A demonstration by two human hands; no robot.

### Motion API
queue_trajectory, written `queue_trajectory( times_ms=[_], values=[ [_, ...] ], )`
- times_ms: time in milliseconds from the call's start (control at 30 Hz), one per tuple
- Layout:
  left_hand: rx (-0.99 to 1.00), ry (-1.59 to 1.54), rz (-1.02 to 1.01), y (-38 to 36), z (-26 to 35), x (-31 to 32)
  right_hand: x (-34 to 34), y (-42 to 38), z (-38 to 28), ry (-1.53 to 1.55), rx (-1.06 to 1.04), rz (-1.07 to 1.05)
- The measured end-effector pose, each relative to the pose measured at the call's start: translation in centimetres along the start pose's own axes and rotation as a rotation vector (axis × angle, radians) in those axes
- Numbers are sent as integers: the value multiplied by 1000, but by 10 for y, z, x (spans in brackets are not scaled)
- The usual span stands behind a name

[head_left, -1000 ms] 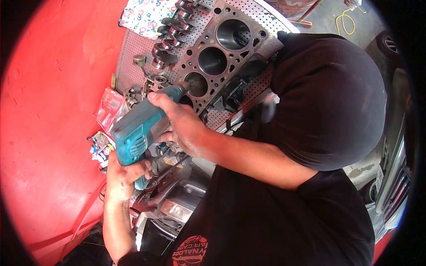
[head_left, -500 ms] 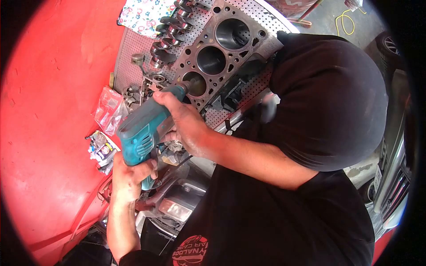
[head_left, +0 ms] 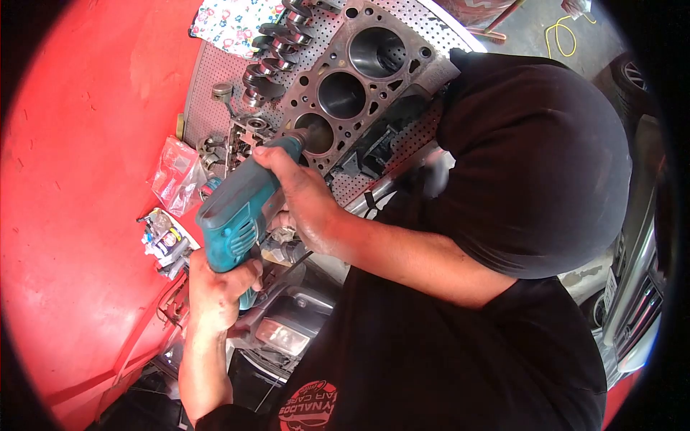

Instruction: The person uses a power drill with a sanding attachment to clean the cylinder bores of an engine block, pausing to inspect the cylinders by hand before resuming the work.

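A teal power drill point(head_left: 237, 215) is held in both my hands, its nose pointing up and to the right. My left hand point(head_left: 219, 287) is wrapped round the rear handle. Nearer the chuck, my right hand point(head_left: 298, 187) grips the front of the body, thumb on the upper side and fingers beneath. The chuck end point(head_left: 296, 138) is at the nearest cylinder bore of a metal engine block point(head_left: 330, 66). Whatever tool the drill carries inside that bore is blurred. Two more open bores lie farther along the block.
A crankshaft point(head_left: 267, 70), a floral cloth point(head_left: 233, 25) and a piston point(head_left: 222, 92) lie on the perforated surface point(head_left: 205, 115). Beside a red panel point(head_left: 79, 179) are a plastic bag point(head_left: 176, 176) and a small tube point(head_left: 169, 243). Large black fabric point(head_left: 535, 165) fills the right side.
The drill's rear and my left hand have shifted slightly right. My right hand keeps its grip, and the drill's nose stays at the same bore.
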State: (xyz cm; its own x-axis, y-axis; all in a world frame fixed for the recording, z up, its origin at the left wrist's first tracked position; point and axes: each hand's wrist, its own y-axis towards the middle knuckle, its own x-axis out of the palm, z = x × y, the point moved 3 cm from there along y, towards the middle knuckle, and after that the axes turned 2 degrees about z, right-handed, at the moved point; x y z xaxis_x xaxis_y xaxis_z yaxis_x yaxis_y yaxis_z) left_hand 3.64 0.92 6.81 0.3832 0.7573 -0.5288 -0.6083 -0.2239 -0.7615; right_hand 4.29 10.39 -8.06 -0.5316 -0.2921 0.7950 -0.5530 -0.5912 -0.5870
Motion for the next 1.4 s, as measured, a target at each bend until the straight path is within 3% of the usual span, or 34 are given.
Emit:
queue_trajectory(
  times_ms=[1033, 1400],
  values=[
    [-7, -85, 11, -7, 0, -8, 10, -9, -3, 4, 25, -125],
    [-31, -33, -13, 16, -9, -3, -3, 4, 3, 86, -27, -36]
  ],
)
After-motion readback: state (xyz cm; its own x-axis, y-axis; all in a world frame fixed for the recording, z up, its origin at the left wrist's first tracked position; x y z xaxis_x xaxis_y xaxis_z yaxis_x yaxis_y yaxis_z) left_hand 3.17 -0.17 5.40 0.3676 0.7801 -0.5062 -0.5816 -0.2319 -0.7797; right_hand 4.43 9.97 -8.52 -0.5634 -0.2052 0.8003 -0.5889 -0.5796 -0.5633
